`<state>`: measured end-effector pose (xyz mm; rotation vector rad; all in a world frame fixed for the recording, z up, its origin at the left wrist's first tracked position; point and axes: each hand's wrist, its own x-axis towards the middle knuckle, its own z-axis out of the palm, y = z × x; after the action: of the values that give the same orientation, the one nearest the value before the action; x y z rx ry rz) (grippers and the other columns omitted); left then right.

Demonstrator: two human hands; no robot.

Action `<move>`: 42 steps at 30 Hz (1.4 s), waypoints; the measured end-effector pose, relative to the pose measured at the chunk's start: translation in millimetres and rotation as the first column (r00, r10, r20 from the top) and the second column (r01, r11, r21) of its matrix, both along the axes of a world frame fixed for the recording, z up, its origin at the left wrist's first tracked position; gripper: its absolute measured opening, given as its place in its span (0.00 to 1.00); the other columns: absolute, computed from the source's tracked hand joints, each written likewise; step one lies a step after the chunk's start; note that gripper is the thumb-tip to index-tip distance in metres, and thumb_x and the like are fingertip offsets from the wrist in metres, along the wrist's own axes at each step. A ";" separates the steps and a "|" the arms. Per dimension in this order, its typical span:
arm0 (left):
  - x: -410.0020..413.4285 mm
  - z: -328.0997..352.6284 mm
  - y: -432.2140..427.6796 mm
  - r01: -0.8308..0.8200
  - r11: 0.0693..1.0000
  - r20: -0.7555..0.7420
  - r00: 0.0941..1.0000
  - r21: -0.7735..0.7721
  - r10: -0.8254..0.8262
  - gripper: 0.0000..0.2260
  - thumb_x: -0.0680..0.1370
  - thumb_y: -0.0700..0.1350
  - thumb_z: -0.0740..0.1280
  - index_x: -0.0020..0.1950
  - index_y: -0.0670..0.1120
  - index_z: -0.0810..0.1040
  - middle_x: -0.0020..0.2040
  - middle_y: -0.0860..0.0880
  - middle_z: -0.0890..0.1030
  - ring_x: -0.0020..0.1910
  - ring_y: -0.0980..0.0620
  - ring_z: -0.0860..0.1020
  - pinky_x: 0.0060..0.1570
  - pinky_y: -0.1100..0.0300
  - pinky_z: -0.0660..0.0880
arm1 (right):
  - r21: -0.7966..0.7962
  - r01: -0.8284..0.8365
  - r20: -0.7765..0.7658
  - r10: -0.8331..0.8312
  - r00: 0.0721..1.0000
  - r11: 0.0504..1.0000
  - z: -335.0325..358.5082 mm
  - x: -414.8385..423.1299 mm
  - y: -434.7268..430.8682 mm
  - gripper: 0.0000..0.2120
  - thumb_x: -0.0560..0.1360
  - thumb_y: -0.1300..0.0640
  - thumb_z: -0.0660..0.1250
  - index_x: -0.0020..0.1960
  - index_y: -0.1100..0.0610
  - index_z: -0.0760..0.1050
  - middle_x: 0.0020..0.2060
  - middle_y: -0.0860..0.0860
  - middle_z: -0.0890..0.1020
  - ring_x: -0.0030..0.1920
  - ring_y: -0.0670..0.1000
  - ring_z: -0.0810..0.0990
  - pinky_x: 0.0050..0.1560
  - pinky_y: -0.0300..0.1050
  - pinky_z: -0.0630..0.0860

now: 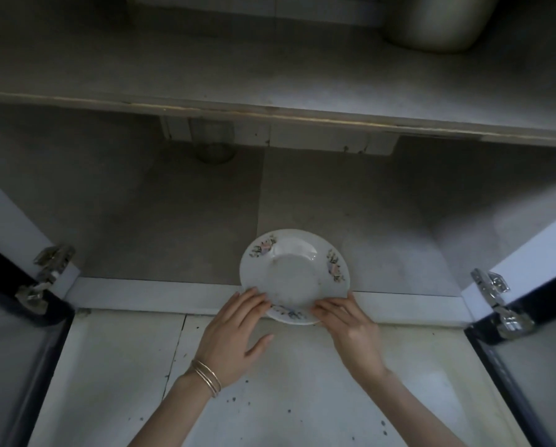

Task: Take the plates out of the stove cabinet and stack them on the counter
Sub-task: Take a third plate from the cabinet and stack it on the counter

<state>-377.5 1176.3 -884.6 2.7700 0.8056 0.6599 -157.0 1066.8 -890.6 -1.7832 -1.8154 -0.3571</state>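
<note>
A white plate (pixel 294 272) with small flower prints on its rim sits at the front edge of the open cabinet's floor (pixel 173 227), its near edge jutting over the sill. My left hand (pixel 234 337) has its fingers laid on the plate's near-left rim, thumb spread below. My right hand (pixel 350 330) grips the near-right rim with its fingertips on top. Both hands hold the same plate. I see no other plate inside the cabinet.
The counter top (pixel 270 59) runs above the cabinet, with a metal pot (pixel 431 24) at its back right. Both cabinet doors stand open, the left door's hinges (pixel 44 275) and the right door's hinges (pixel 499 301) showing. A speckled white floor (pixel 270 398) lies below.
</note>
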 end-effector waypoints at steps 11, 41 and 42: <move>11.4 -2.0 12.8 -0.010 0.998 -0.018 1.000 -0.056 0.009 0.23 0.78 0.60 0.51 0.64 0.48 0.74 0.66 0.51 0.73 0.70 0.55 0.63 0.71 0.57 0.59 | -0.185 -0.086 -0.322 0.022 0.946 0.979 9.5 12.6 -0.7 0.23 0.74 0.39 0.58 0.52 0.56 0.81 0.54 0.49 0.82 0.60 0.42 0.72 0.71 0.36 0.56; 45.6 10.1 17.8 -0.052 0.648 0.360 0.797 -0.760 0.486 0.34 0.63 0.39 0.75 0.67 0.47 0.67 0.62 0.48 0.73 0.61 0.52 0.73 0.59 0.55 0.73 | -0.225 0.155 -0.909 -0.264 0.322 0.962 27.2 2.9 32.1 0.31 0.66 0.72 0.71 0.61 0.50 0.66 0.51 0.41 0.77 0.53 0.46 0.77 0.46 0.23 0.71; 40.4 15.2 9.2 -0.056 0.640 0.363 0.784 -0.767 0.504 0.34 0.63 0.39 0.75 0.66 0.50 0.67 0.61 0.50 0.74 0.60 0.54 0.73 0.59 0.53 0.73 | -0.226 0.154 -0.914 -0.264 0.309 0.962 34.6 -3.7 23.7 0.31 0.65 0.70 0.72 0.61 0.50 0.66 0.52 0.42 0.77 0.53 0.46 0.77 0.46 0.24 0.71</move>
<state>-337.1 1185.5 -869.4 1.6012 1.0850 0.8897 -160.7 1090.5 -855.9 -1.6807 -0.7193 0.6349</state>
